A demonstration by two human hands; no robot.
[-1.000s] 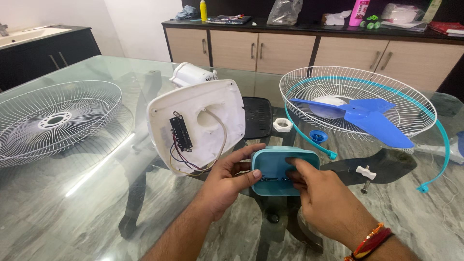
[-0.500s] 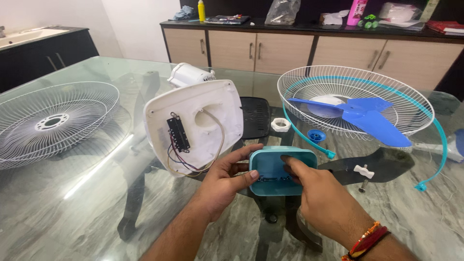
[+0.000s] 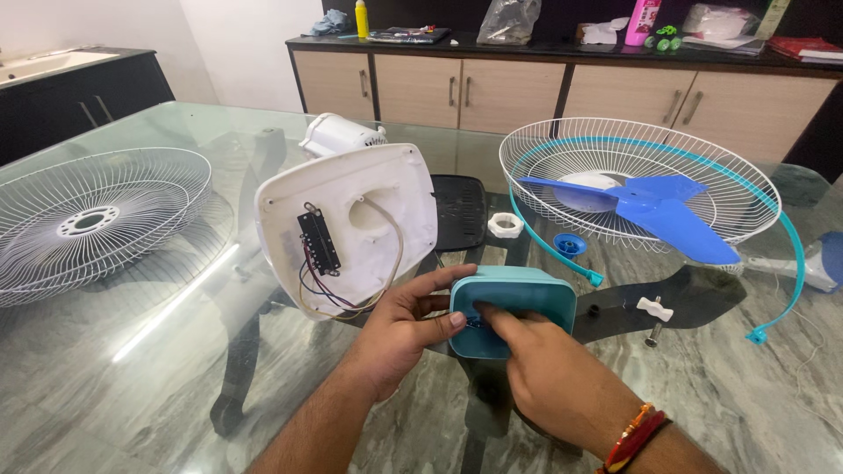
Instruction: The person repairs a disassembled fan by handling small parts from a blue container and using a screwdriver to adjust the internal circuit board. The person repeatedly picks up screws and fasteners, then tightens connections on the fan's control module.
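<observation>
Two hands on one teal plastic cover (image 3: 518, 303), rounded-square, smooth, just above glass worktop (image 3: 132, 369). Left hand (image 3: 399, 338) fingers curled, gripping its left edge; right hand (image 3: 549, 377) fingers half-bent, tips pressed inside cover. Behind: one white housing (image 3: 351, 219), wires exposed. Farther: two white wire grilles, left grille (image 3: 88, 219), right grille (image 3: 615, 167) holding one blue blade (image 3: 650, 206)

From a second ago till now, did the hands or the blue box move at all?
Hardly. The left hand still holds the teal cover, and the right hand still pokes fingers inside it. The white fan housing, blue blade and grilles stayed put.
</observation>
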